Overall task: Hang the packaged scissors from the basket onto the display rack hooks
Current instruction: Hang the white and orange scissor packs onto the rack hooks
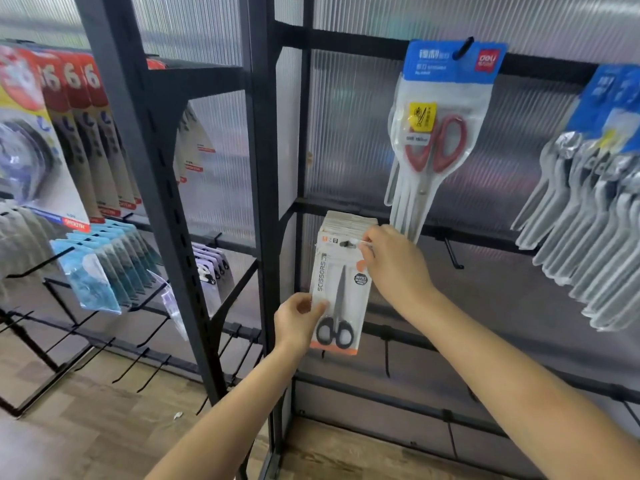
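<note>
A white card pack of black-handled scissors (337,299), labelled SCISSORS with an orange bottom strip, hangs at the front of a stack of like packs (349,220) on a rack hook (344,243). My left hand (298,318) grips the pack's lower left edge, thumb on its face. My right hand (391,261) pinches the pack's top right corner beside the hang hole. The hook's tip shows through that hole. The basket is out of view.
Red-handled scissors in blue-topped packs (440,133) hang above, with several grey ones (595,209) at the right. A bare hook (453,254) sticks out right of my hand. Black rack posts (266,202) stand left, and more empty hooks (138,365) hang low near the wood floor.
</note>
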